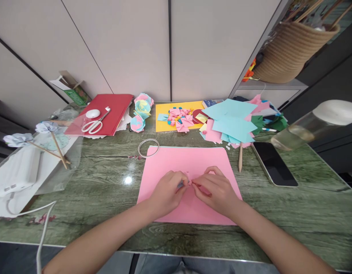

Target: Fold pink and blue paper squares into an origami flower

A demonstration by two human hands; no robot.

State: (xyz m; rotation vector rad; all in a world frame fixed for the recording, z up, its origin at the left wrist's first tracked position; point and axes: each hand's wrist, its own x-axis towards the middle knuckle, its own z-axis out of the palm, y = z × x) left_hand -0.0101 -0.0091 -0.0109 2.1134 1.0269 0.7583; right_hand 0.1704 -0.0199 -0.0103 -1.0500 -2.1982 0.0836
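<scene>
Pink paper piece (189, 183), v. small, sits btwn both hands' fingertips, approx. over the mid of the pink sheet (193, 158). L hand (168, 188): fingers curled, thumb + index pinching the piece's L side. R hand (217, 188): thumb + index pinch its R side, other fingers loosely bent, one raised. L forearm (107, 232) slants in from lower L, R forearm (273, 230) from lower R. Green carton (75, 96), back L, has pale lettering, too small to read. Fingers cover most of the piece, so can't tell its long axis or which way it pts.
</scene>
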